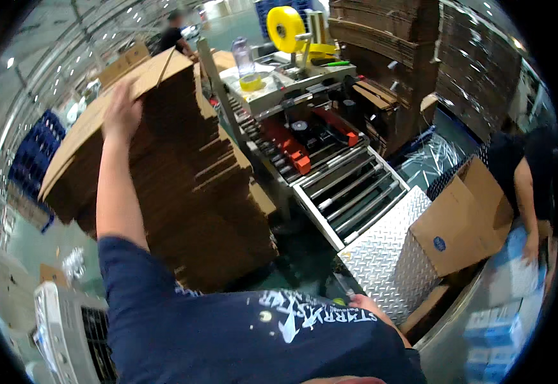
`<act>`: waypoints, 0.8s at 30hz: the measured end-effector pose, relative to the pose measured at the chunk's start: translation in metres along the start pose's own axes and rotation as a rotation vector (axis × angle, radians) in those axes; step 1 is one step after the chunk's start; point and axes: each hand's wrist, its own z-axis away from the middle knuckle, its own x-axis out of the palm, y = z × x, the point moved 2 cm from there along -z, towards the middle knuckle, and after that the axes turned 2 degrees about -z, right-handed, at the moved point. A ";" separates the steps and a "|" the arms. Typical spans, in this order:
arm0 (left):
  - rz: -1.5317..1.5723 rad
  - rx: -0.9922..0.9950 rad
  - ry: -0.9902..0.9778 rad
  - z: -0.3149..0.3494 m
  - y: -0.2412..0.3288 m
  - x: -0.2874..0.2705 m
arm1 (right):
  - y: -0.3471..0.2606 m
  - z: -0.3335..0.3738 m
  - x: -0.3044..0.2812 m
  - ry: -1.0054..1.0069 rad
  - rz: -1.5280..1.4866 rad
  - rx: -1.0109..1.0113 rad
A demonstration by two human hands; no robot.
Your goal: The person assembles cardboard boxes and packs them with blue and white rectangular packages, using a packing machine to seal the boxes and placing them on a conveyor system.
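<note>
My left hand [121, 112] is raised and lies flat on the top sheet [80, 128] of a tall stack of flattened brown cardboard boxes [189, 192] at the left; the top sheet is tilted up. My fingers rest on its surface. Only part of my right hand [367, 305] shows, low by my dark blue shirt, next to a ribbed metal plate [388, 249]; whether it holds anything is hidden.
A box-taping machine with rollers [349, 192], red guides and a yellow tape roll [285, 27] stands in the middle. An open cardboard box [464, 224] sits at the right beside another person [528, 185]. More flat cardboard is stacked at the back right [432, 57]. A white fan grille [68, 333] is at lower left.
</note>
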 end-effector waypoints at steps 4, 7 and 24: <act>-0.178 -0.069 0.000 0.031 -0.060 -0.059 | -0.067 0.030 0.021 -0.213 0.214 -0.105; -0.170 0.170 0.277 -0.002 -0.013 -0.104 | -0.113 0.064 -0.002 -0.043 0.309 -0.242; 1.652 -0.290 0.393 -0.034 0.361 -0.018 | -0.180 0.326 -0.208 1.256 0.354 -0.402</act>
